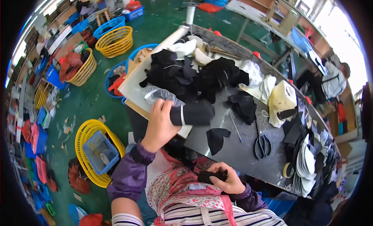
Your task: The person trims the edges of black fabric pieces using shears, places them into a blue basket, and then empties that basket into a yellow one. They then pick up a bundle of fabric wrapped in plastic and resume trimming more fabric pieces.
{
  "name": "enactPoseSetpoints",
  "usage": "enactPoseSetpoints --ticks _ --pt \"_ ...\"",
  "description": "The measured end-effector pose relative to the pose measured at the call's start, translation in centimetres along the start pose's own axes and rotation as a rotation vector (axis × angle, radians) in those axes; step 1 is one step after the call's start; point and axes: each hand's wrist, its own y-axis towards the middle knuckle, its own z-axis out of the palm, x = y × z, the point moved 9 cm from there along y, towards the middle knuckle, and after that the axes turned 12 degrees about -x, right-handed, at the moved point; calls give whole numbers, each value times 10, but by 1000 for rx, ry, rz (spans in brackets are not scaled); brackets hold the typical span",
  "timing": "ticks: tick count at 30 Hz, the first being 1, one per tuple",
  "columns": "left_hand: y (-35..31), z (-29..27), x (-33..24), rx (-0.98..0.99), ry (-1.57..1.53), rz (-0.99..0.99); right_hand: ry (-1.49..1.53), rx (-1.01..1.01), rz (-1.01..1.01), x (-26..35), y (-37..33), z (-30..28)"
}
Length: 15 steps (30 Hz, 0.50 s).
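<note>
My left hand [160,123] is closed on the near end of a black bundle [198,114] with a white band around it, held above the table's left edge. The bundle's far end is smeared by motion. Low in front of my apron [182,179], my right hand [230,180] pinches a small black fabric piece [206,176], partly hidden by the fingers. On the dark tabletop [248,148] lie a cut black piece [217,139], a pen [236,129] and black-handled scissors [262,145]. Beyond the bundle spreads a heap of black fabric pieces [182,76].
Stacked white and black pieces [306,164] and a roll of yellow tape [288,170] lie at the table's right. Farther back stands a pale yellow box [283,97]. A yellow basket [83,136] with a blue one inside stands on the left floor. A person [330,80] sits at far right.
</note>
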Motion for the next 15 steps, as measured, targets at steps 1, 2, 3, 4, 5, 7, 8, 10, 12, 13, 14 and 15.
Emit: enactPoseSetpoints --ticks 1,2,3,4,5,7,8,10,12,13,14,15 --pt "6 21 2 23 0 9 18 -15 9 -3 2 -4" --pt "10 40 10 19 17 -37 17 -33 -12 -2 5 -8" --pt "11 57 17 13 36 -85 14 -48 -32 -1 7 -11" --pt "13 69 20 11 49 -128 9 -72 -52 0 10 -17" --pt "12 79 19 31 42 -127 16 -86 -38 -1 12 -20" --pt "11 84 15 -40 158 -86 59 -139 -40 -1 16 -28" --pt "9 86 13 -76 215 -67 78 -164 -41 -1 18 -33" --pt "-5 80 5 -96 224 -23 82 -165 -8 -1 21 -41" --pt "-21 53 -14 -193 257 65 75 -131 12 3 24 -47" --pt "-31 49 -32 -50 103 129 81 -147 34 5 25 -51" --pt "-43 46 -48 80 -44 187 87 -106 16 10 28 -48" --pt "-63 65 -55 306 -337 181 93 -61 -6 16 32 -45"
